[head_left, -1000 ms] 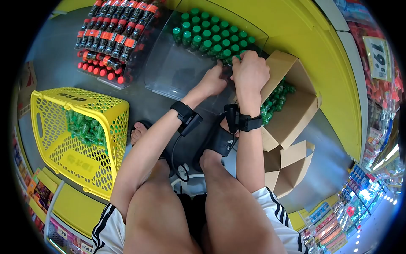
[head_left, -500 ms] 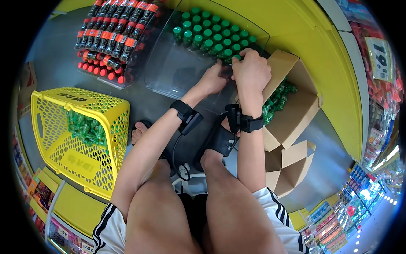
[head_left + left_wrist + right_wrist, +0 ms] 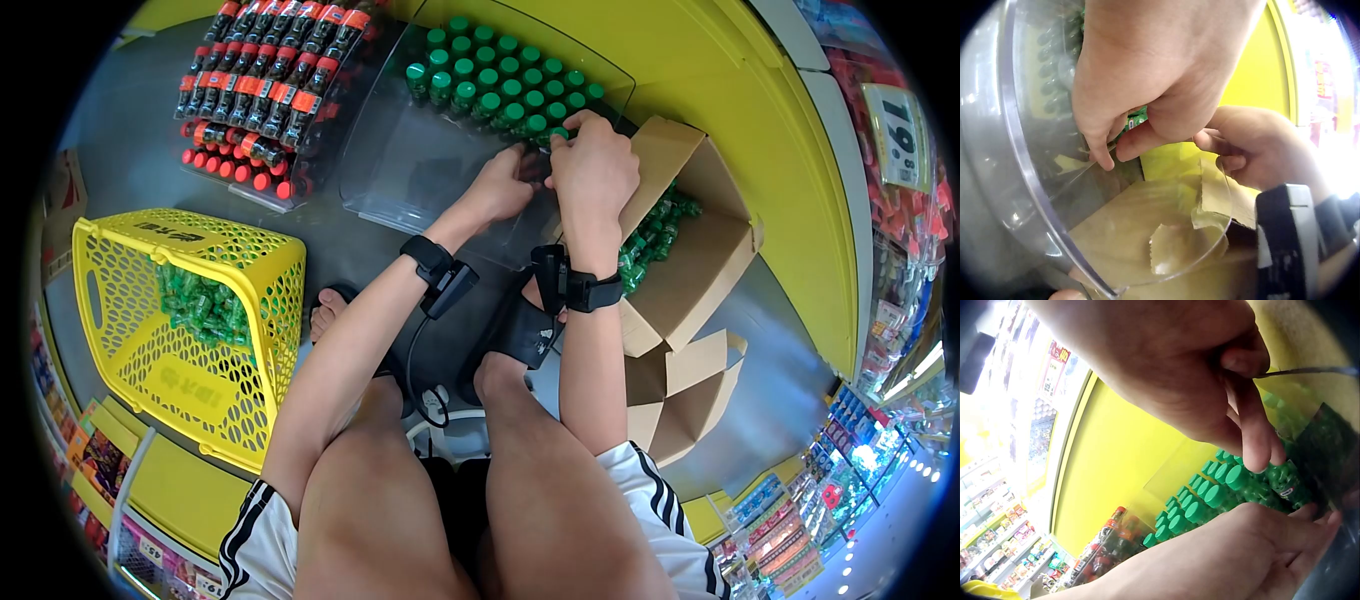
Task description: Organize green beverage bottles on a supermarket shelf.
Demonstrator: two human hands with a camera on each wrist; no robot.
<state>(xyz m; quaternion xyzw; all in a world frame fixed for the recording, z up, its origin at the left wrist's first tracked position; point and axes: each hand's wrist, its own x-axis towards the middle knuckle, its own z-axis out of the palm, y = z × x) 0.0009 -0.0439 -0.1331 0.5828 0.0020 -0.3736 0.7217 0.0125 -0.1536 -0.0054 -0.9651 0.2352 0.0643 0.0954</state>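
Bright yellow panelling (image 3: 760, 120) behind, and the labelled green bottle (image 3: 1289, 485) sits in the clear bin (image 3: 395, 160), probably light, stiffish and slick, best pinched near the neck, left hand's (image 3: 503, 187) fingers extended low beside it, right hand's (image 3: 597, 172) grip impossible to tell.

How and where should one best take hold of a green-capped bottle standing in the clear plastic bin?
Probably by the green cap, coming from above: the bottles stand upright, packed close together, so neighbours crowd the sides while the caps face up freely.
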